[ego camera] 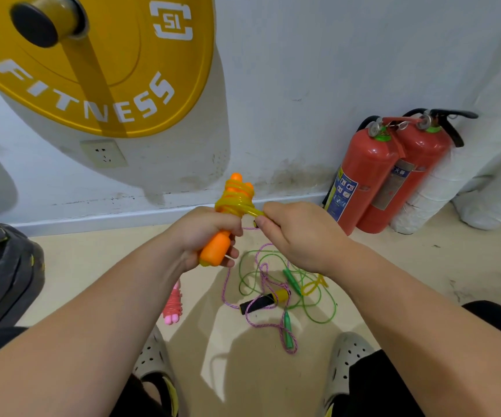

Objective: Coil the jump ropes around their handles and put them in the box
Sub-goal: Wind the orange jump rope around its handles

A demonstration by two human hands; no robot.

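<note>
Gripping two orange handles (pixel 216 247), left hand (pixel 202 231); right hand (pixel 298 236) pinching their one yellow rope (pixel 233 203).

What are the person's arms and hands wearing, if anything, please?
The left forearm and right forearm are bare to the frame's edge; no sleeves show. The left hand and right hand wear no gloves, and no watch, ring or bracelet is visible.

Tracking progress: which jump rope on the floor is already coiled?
The pink rope, lying apart at the left, wound tightly around its handles. The green rope and the purple rope with the black-and-yellow handle sprawl loose and tangled.
</note>
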